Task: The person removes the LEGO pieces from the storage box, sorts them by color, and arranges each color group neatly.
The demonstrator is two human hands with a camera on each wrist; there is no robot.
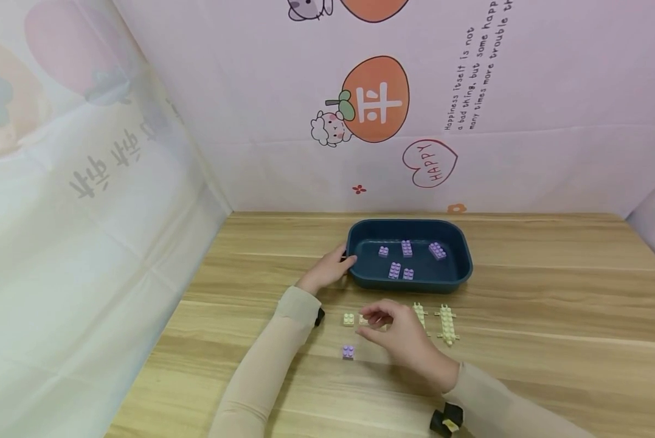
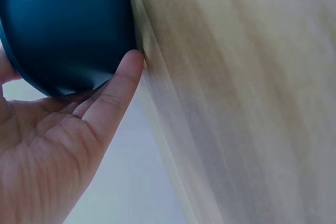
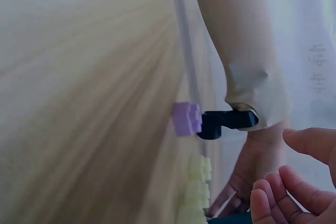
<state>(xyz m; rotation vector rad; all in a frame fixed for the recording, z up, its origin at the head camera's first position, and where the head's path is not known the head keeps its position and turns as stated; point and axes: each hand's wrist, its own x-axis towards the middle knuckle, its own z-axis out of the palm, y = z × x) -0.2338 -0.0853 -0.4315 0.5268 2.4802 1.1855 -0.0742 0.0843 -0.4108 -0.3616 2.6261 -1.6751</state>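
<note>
My left hand (image 1: pixel 329 271) holds the left end of a dark blue tray (image 1: pixel 463 283), its fingers along the outer wall in the left wrist view and its thumb at the rim. Several purple building bricks (image 1: pixel 406 248) lie inside the tray. My right hand (image 1: pixel 401 334) hovers over the table with bent fingers, thumb and fingertips apart, nothing between them. By its fingertips are small pale yellow bricks (image 1: pixel 348 319), partly covered by the hand. A purple brick (image 1: pixel 348 352) lies nearer to me; the right wrist view also shows this purple brick (image 3: pixel 186 119).
Right of the right hand lie two long pale yellow studded pieces with side pegs; one yellow piece (image 1: pixel 446 324) shows fully, the other is partly hidden. The wooden table (image 1: pixel 551 292) meets a printed cloth backdrop (image 1: pixel 283 152) behind and at the left.
</note>
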